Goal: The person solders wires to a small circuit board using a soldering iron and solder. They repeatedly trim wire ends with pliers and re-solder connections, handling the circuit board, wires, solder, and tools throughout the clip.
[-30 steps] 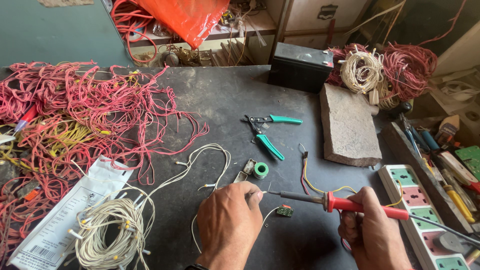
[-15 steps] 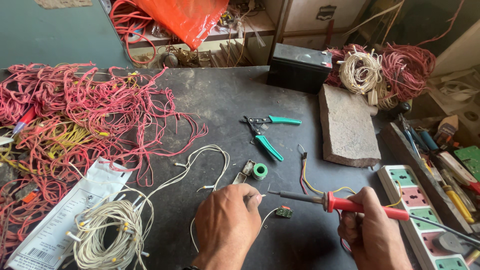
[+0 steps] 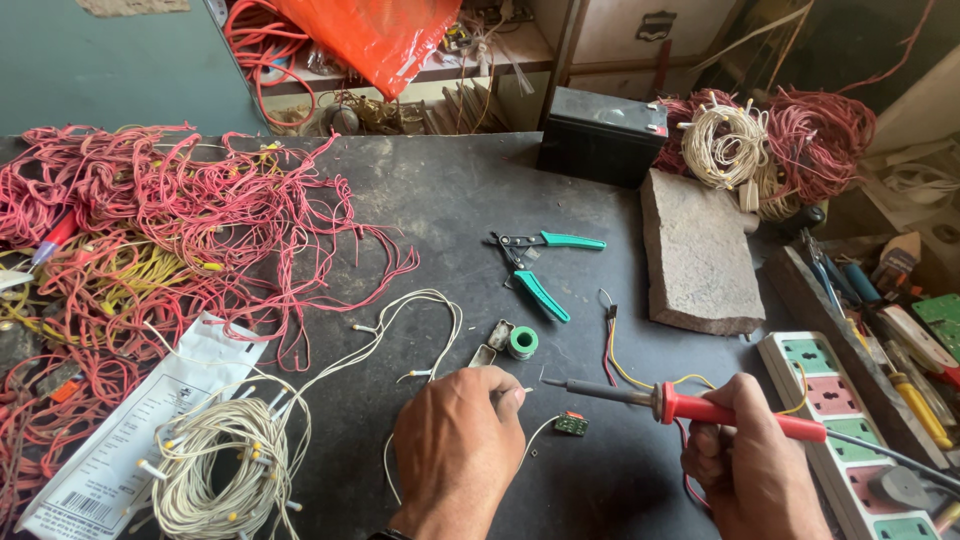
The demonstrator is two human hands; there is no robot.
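My left hand (image 3: 458,440) pinches the bare end of a thin white wire (image 3: 527,389) low on the dark workbench (image 3: 440,210). My right hand (image 3: 752,470) grips the red handle of a soldering iron (image 3: 700,407). The iron's metal tip points left and stops just short of the wire end. A small green circuit board (image 3: 572,424) lies on the bench between the two hands, below the tip. A small green solder spool (image 3: 522,342) sits just beyond my left hand.
Green-handled wire strippers (image 3: 535,265) lie mid-bench. A stone slab (image 3: 695,255) and a black battery (image 3: 603,135) sit farther back right. Tangled red wires (image 3: 170,230) fill the left, a white wire coil (image 3: 220,470) lies front left, and a power strip (image 3: 850,430) is at right.
Both hands hold nearly still. My left hand has shifted the wire end slightly toward the iron's tip.
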